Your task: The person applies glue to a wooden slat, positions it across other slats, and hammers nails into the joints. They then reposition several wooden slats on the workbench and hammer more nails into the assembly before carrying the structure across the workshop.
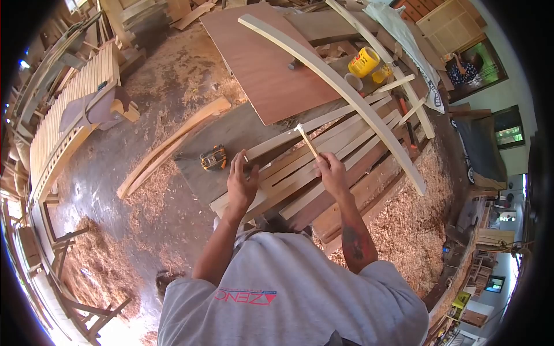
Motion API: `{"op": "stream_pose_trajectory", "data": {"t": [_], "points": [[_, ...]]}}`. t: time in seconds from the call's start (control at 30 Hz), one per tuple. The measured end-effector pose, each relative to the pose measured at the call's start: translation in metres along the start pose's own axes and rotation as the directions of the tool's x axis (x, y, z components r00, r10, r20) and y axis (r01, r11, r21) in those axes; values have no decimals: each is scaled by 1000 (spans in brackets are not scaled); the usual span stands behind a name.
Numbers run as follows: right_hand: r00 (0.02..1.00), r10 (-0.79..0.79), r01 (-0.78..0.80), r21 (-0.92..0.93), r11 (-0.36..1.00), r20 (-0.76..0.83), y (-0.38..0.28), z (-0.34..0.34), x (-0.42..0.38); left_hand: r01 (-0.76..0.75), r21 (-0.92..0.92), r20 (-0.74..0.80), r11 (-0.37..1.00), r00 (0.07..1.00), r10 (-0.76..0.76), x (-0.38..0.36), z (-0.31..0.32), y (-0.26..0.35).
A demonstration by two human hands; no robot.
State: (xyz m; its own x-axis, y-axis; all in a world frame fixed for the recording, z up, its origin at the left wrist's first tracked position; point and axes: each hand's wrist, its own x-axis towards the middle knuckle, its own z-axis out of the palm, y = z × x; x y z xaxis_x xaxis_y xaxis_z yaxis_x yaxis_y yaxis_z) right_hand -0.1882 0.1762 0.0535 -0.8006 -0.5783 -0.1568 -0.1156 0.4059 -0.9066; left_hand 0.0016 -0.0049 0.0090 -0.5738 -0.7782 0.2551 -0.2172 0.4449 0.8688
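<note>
My right hand (pixel 331 172) grips a thin wooden stick (pixel 309 141) whose far tip carries a white, glue-like paste. That tip lies over a long pale wooden slat (pixel 277 142). At the slat's near end is my left hand (pixel 241 183), its thumb and fingers on either side of the wood. More slats (pixel 323 167) lie side by side in front of me. A long curved wooden piece (pixel 340 86) crosses over them on the right.
A yellow tub (pixel 363 62) stands beyond the slats. A reddish-brown board (pixel 271 63) lies at the back. To the left are a yellow-and-black power tool (pixel 214 157) and curved wooden pieces (pixel 173 144). Shavings (pixel 418 225) cover the floor at right. A person (pixel 463 70) is far right.
</note>
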Motion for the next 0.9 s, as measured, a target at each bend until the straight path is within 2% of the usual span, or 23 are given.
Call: {"op": "stream_pose_trajectory", "data": {"t": [0.1,0.17,0.2,0.27,0.3,0.37,0.5,0.57,0.7,0.77,0.9], "points": [[999,-32,33,-59,998,19,7,-1,1,4,0,-9,1000,1000,-4,0,0,1],[994,-104,105,-197,975,15,12,-3,3,-30,8,-33,1000,999,30,0,2,0],[995,-102,103,-196,975,15,13,-2,3,-29,9,-31,1000,999,29,0,2,1],[913,-393,324,-391,862,-110,15,3,2,-17,-11,-44,1000,999,17,-1,3,2],[913,-391,322,-390,863,-112,11,3,0,-17,-11,-41,1000,999,17,-1,3,2],[922,-380,294,-511,808,-71,0,3,-3,16,-6,-28,1000,999,-16,-2,3,0],[925,-367,293,-426,856,-100,0,4,-1,11,-1,-35,1000,999,-11,-1,4,-1],[917,-361,293,-329,898,-168,9,3,3,16,3,-31,1000,999,-15,-1,4,-1],[904,-411,336,-402,852,-116,18,-1,6,18,3,-31,1000,999,-18,-1,4,0],[951,-291,244,-328,913,-103,22,0,5,24,15,-27,1000,999,-23,-2,5,-2],[947,-308,259,-354,899,-90,17,5,4,32,12,-20,999,999,-32,-1,4,1]]}}
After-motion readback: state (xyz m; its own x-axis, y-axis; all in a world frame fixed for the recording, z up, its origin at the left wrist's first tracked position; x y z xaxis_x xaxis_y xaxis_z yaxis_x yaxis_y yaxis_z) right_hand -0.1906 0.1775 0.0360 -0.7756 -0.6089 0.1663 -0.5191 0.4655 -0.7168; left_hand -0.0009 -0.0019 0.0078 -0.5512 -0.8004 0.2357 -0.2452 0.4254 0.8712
